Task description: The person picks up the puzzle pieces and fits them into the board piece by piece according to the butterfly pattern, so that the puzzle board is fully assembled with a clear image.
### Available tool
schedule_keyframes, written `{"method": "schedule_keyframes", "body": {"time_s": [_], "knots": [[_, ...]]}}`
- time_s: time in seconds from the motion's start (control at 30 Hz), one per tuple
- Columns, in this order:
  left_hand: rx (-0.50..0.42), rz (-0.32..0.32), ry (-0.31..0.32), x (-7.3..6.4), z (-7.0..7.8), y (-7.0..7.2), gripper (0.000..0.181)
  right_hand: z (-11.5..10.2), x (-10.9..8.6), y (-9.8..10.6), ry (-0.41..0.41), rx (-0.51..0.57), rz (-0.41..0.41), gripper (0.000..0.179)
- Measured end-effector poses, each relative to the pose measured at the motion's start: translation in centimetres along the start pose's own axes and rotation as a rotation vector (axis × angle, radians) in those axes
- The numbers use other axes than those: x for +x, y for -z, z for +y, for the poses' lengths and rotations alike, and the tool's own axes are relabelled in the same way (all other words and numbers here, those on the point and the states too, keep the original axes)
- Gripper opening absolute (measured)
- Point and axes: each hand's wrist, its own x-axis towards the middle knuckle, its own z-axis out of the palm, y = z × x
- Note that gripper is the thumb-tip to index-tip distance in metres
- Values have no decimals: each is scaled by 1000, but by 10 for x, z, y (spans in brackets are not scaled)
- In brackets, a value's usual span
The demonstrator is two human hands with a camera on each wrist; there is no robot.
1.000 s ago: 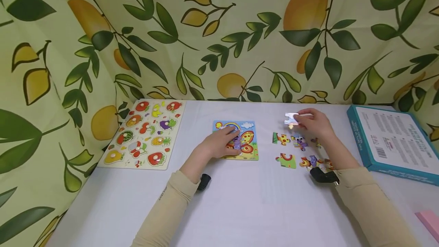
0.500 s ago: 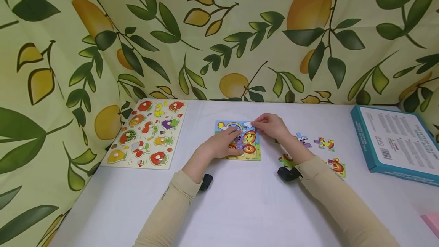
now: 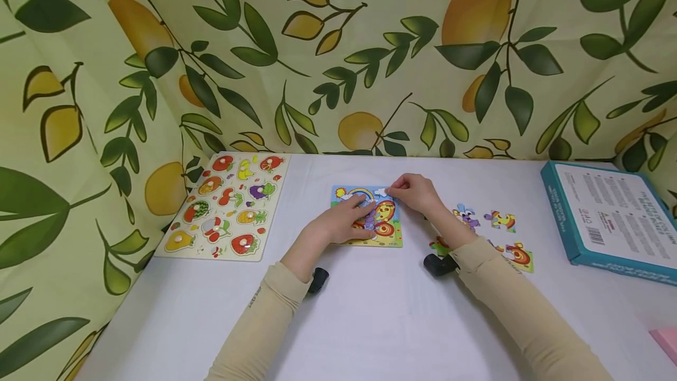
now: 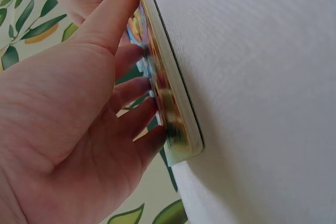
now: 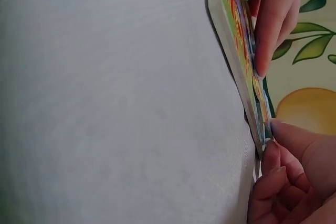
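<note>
A square jigsaw board [image 3: 390, 240] with a butterfly and rainbow picture lies mid-table. My left hand [image 3: 338, 222] rests on its left part, fingers spread over the picture; in the left wrist view the fingertips [image 4: 152, 137] touch the board's face. At the board's upper right corner, my right hand [image 3: 415, 194] pinches a jigsaw piece [image 3: 382, 192] with a white cloud on blue, between thumb and forefinger. The right wrist view has this thumb [image 5: 294, 135] at the board's corner; how fully the piece sits there is hard to tell. Part of the picture is hidden under the left hand.
Several loose jigsaw pieces [image 3: 501, 221] lie right of the board, some hidden under the right forearm. A fruit peg puzzle [image 3: 224, 210] lies on the left. A teal box [image 3: 613, 219] stands on the right, with a pink item [image 3: 665, 343] at the table's right edge.
My right hand has carried the jigsaw piece leftward from above the loose pieces to the board's upper right corner. It has barely moved since half a second ago. The left hand stays on the board.
</note>
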Motion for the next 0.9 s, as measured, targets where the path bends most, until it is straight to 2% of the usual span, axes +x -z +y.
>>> {"method": "schedule_keyframes", "body": {"time_s": [0.43,0.67,0.9], "knots": [[5,-15,17,0,1,1,73,-1,2,-3,18,-57,2,28],[-3,-16,17,1,1,1,73,-2,2,-3,-1,-64,-10,29],[-6,-8,22,1,2,2,73,-4,3,-3,49,-62,-45,21]]}}
